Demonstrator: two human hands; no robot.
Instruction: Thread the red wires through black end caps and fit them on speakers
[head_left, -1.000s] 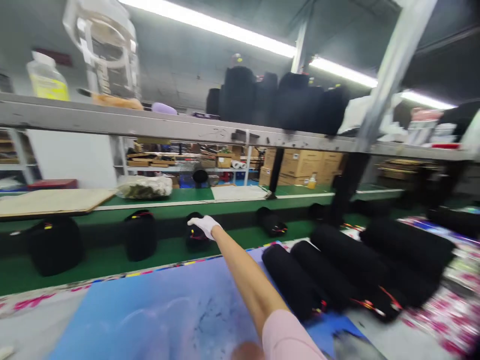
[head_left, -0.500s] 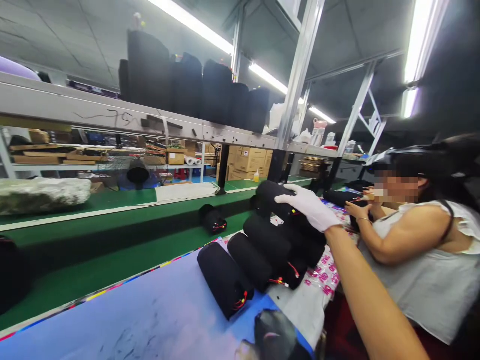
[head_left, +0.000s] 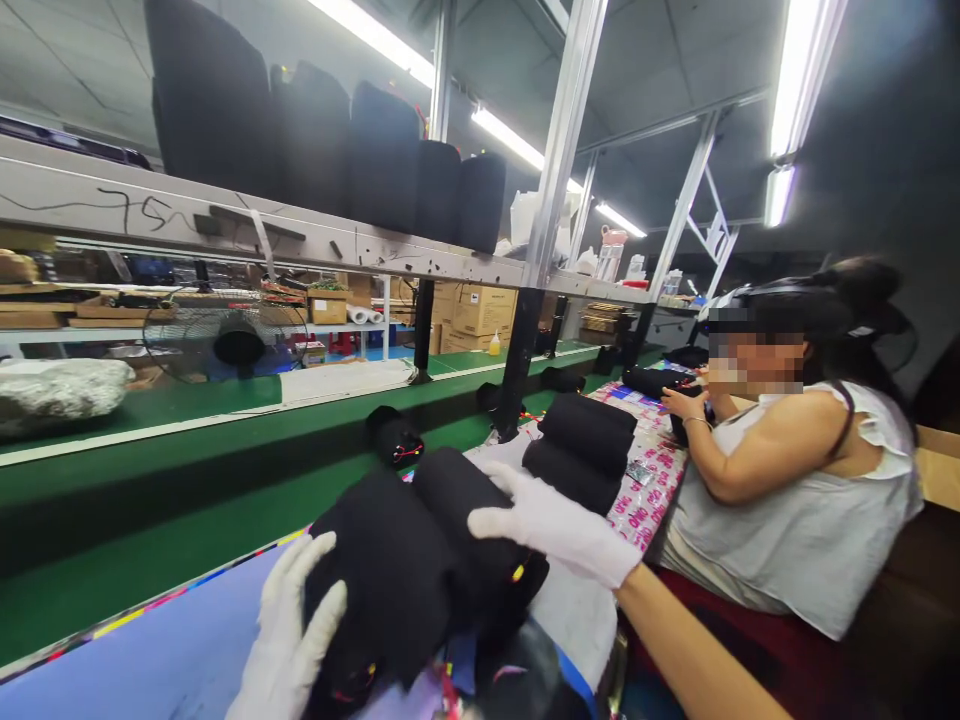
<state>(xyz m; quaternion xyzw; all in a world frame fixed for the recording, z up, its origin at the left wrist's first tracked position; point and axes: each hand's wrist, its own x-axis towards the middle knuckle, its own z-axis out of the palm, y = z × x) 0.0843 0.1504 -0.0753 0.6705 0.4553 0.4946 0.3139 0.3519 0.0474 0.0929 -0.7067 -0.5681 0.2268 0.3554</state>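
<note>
While both gloved hands press open-palmed on the bundle of black rolls (head_left: 420,560), the left hand (head_left: 289,640) spreads its fingers against its near end and the right hand (head_left: 551,525) lies flat across its top. The bundle sits low in the head view, over the blue mat (head_left: 172,660) on the counter (head_left: 649,500), with a co-worker (head_left: 795,500) seated to the right.

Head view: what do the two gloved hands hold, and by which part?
Black fabric rolls, pressed between them: left hand flat on the near side, right hand flat on top.

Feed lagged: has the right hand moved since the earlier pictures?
Yes. The right hand came back toward the wearer, away from the black post, onto the black rolls.
</note>
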